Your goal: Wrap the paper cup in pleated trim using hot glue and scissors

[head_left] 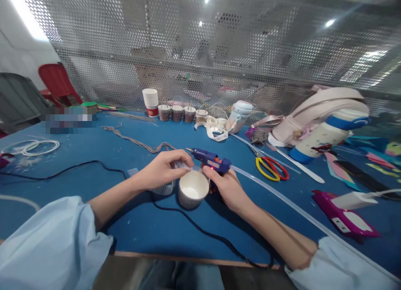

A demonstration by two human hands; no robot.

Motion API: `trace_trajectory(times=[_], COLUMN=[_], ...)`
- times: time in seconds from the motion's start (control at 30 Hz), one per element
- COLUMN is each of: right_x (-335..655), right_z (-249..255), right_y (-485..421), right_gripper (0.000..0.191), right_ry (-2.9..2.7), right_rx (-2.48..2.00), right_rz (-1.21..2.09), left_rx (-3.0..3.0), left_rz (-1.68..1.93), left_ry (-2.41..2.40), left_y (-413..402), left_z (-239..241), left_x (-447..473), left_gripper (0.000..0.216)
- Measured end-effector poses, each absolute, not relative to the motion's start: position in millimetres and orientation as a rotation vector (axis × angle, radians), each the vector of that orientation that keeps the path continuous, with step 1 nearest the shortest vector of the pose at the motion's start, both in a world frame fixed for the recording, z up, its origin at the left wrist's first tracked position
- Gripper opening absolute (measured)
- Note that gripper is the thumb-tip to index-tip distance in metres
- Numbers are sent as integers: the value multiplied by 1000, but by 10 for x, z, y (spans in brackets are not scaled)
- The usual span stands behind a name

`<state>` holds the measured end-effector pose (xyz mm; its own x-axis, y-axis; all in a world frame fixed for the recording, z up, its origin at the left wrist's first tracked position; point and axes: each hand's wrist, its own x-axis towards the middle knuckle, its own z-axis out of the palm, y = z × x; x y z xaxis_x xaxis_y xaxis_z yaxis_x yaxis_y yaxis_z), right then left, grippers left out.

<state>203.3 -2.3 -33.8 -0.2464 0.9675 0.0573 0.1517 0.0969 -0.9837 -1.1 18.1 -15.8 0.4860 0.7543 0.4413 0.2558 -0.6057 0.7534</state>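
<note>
Our right hand [230, 189] grasped the glue gun [209, 159]; the paper cup [191, 201] seemed light (easily crushed), best held low. Our left hand's [163, 169] grip we couldn't tell.

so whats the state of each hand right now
Left hand: curled close by the white cup; its grip cannot be told.
Right hand: closed, holding the blue glue gun.

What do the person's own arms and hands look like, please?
Both arms wear loose light-blue sleeves: the left sleeve is full and puffy, with a rumpled edge on the forearm; the right sleeve is partly cut off by the frame. The left hand and right hand are bare, with no gloves or watch visible.
</note>
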Motion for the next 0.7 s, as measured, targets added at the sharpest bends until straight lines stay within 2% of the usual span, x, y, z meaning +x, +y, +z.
trace_trajectory(times=[0.27, 0.4, 0.7], right_x=[2053, 2043, 2164], right_z=[-354, -366, -149], right_y=[-41, -32, -60], right_gripper=[32, 34, 33], right_ry=[-1629, -1620, -1417], right_rx=[-1183, -1193, -1004], right_rz=[1103, 1096, 1183], left_rx=[2073, 2019, 1778], left_rz=[1043, 1032, 947], left_ry=[964, 1029, 1115], left_y=[119, 102, 66], left_z=[-162, -149, -116], left_x=[-6, 3, 25], left_gripper=[10, 20, 22])
